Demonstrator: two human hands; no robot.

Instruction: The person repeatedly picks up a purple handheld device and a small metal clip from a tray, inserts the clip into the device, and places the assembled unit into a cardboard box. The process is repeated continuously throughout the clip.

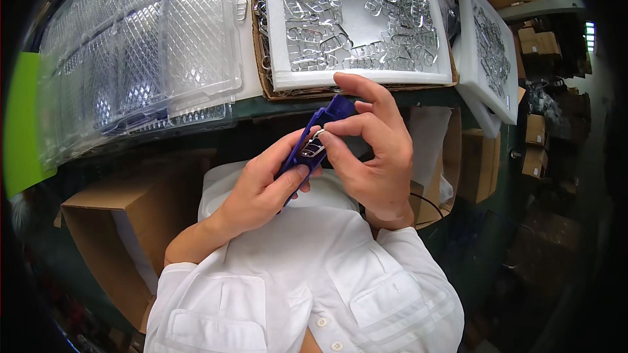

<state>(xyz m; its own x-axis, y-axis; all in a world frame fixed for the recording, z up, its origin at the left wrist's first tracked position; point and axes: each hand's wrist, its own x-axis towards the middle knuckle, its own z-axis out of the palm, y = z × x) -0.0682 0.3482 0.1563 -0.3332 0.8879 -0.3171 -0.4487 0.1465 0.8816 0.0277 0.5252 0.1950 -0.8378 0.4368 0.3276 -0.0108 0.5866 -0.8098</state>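
Observation:
My left hand is closed round a long, narrow blue plastic holder, tilted with its far end up to the right. In the holder's recess lies a silvery metal clip, shaped like a small looped buckle. The thumb and forefinger of my right hand pinch the clip's upper end, while the other fingers are lifted and bent. Just beyond my hands is a white foam tray with many similar clips spread over it. My left fingers hide the holder's lower part.
Clear plastic compartment trays are stacked at the far left, beside a bright green panel. A second foam tray with clips leans at the right. Open cardboard boxes stand below the bench edge. One loose clip lies between the stacks.

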